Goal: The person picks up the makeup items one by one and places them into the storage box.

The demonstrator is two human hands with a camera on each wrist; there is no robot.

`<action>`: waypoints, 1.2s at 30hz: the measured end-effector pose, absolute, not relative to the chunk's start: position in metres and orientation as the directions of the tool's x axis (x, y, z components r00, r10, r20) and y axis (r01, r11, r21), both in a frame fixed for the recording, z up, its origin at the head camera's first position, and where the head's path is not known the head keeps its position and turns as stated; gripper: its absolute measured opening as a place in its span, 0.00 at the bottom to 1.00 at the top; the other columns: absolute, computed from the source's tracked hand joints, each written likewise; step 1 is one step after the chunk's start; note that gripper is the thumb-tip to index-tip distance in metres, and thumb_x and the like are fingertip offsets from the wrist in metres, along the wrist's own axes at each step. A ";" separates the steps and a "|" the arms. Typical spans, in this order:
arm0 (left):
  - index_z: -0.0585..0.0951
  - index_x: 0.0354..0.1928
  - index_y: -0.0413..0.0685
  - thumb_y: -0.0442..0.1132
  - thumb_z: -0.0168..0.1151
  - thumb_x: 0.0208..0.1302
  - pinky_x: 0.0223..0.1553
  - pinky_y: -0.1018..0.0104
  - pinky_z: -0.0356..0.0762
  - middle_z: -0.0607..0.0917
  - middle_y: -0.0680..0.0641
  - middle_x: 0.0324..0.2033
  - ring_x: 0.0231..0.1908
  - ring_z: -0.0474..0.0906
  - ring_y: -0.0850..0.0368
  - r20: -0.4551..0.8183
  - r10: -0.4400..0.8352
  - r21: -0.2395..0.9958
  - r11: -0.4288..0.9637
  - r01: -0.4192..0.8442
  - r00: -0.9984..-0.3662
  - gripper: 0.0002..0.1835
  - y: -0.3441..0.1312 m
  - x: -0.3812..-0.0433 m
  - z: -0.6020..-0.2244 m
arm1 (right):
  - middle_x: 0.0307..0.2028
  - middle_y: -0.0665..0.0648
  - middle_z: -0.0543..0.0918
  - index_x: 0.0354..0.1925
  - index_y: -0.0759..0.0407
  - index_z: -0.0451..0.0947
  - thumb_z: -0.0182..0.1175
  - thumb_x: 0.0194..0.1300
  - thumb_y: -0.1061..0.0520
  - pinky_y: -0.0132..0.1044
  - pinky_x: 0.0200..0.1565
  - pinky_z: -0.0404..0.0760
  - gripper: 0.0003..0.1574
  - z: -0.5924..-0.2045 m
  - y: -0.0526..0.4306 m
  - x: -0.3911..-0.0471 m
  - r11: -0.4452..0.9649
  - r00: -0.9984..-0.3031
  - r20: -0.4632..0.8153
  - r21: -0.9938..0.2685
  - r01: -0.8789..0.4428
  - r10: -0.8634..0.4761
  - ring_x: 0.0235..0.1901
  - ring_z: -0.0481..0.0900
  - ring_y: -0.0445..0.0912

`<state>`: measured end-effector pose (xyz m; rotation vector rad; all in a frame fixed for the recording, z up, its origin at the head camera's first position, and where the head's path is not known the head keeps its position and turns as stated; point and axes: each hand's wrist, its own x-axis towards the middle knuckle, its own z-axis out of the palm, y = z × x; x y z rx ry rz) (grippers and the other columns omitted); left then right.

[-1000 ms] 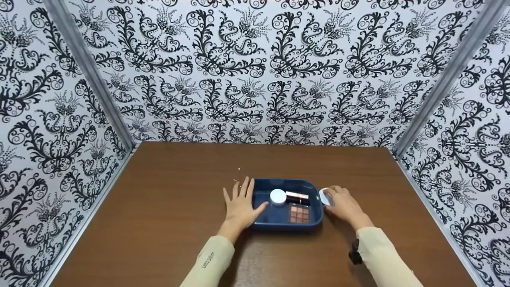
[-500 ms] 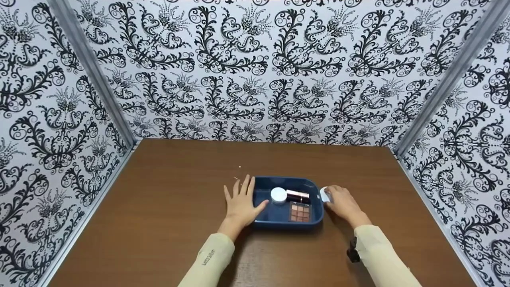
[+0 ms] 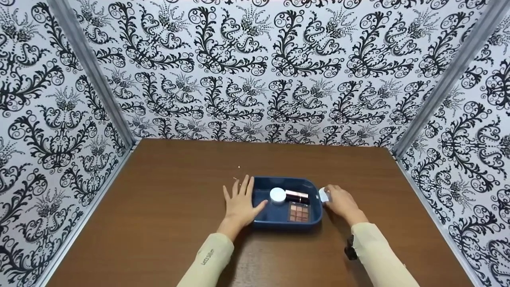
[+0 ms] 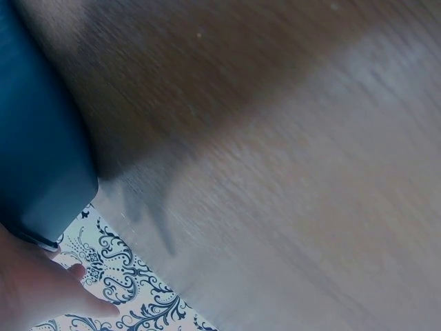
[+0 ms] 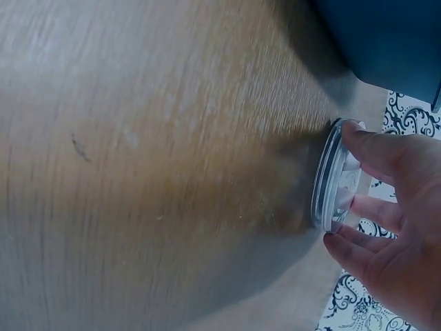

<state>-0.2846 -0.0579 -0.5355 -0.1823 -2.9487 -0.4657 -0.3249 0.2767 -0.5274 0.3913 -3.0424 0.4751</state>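
A dark blue tray (image 3: 271, 226) stands on the table. In it lie a white round jar (image 3: 277, 195), a lipstick tube (image 3: 297, 194) in pink-gold and black, and an eyeshadow palette (image 3: 299, 212). My left hand (image 3: 239, 207) rests on the tray's left rim with spread, straight fingers, the thumb reaching over the inside. Just beyond the right end, my right hand (image 3: 342, 204) grips a flat round case (image 3: 323, 195), white from above. The right wrist view shows this case (image 5: 335, 181) with clear walls and a dark band, pinched between thumb and fingers close over the table.
The brown wooden table (image 3: 167, 223) carries a few tiny white specks behind the left fingertips. Black-and-white patterned walls (image 3: 255, 79) enclose the back and both sides. Dark shadows fall beside the tray in both wrist views.
Both hands keep nearly the same places. The right hand and the round case have shifted very slightly left; the head view has tilted a little. Tray contents stay as they were.
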 end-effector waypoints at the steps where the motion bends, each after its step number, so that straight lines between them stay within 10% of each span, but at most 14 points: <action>1: 0.51 0.80 0.57 0.72 0.52 0.63 0.72 0.28 0.39 0.56 0.49 0.79 0.77 0.51 0.40 0.168 0.097 0.297 0.944 0.144 -0.981 0.49 -0.058 -0.285 -0.536 | 0.53 0.73 0.80 0.53 0.69 0.76 0.68 0.59 0.61 0.60 0.54 0.77 0.25 -0.527 0.276 -0.325 0.923 -0.969 0.069 -0.296 -0.247 -0.237 0.50 0.80 0.65; 36: 0.52 0.79 0.57 0.73 0.51 0.62 0.73 0.28 0.36 0.56 0.50 0.79 0.77 0.51 0.40 0.181 0.089 0.309 0.940 0.143 -0.980 0.49 -0.058 -0.285 -0.538 | 0.58 0.72 0.76 0.58 0.67 0.76 0.69 0.60 0.53 0.60 0.53 0.77 0.31 -0.522 0.291 -0.321 0.907 -0.977 0.050 -0.365 -0.210 -0.206 0.50 0.78 0.62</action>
